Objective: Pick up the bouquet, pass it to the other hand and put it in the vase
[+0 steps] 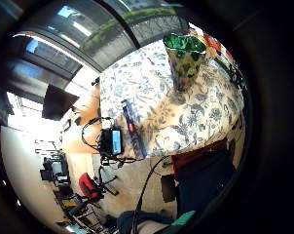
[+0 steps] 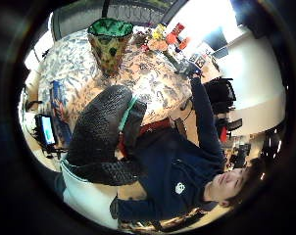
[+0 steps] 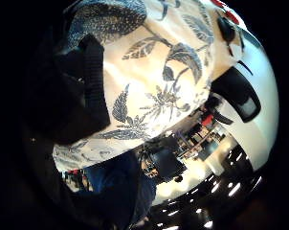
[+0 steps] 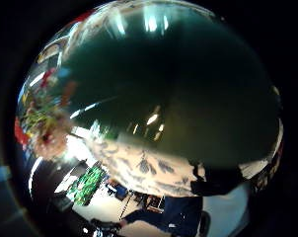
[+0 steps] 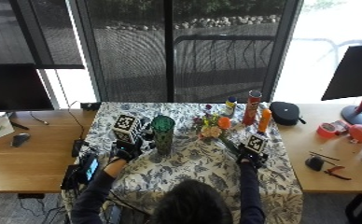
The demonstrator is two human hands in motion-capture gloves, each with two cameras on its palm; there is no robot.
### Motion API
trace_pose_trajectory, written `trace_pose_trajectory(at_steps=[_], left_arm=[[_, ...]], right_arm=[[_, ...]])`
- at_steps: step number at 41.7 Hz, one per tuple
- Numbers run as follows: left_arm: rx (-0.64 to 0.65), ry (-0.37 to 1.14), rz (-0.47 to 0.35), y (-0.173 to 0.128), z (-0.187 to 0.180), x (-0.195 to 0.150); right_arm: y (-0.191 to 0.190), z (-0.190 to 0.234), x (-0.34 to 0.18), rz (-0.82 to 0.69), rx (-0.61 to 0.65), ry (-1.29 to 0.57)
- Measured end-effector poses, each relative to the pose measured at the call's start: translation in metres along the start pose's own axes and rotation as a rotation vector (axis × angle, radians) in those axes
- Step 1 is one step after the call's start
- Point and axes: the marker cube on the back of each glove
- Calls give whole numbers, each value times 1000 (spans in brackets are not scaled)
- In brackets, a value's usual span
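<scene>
The bouquet (image 5: 212,128) lies on the floral tablecloth (image 5: 193,163), between the green vase (image 5: 163,134) and the right hand (image 5: 250,157), which rests at the stem end. Judged step: the pick-up, best made low on the stems (blooms left untouched). The left hand (image 5: 122,154) hovers beside the vase, fingers loosely curled, holding nothing. Whether the right hand's fingers are closed on the stems cannot be told; its palm views show mostly cloth and glare.
</scene>
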Motion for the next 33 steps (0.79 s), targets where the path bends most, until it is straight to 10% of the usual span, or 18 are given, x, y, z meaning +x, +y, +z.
trace_pose_trajectory(at_steps=[15, 33], left_arm=[[-17, -51, 6, -12, 13, 24], [-18, -40, 14, -20, 11, 35]], right_arm=[[-18, -17, 12, 52, 270, -138], [-1, -26, -4, -152, 182, -583]])
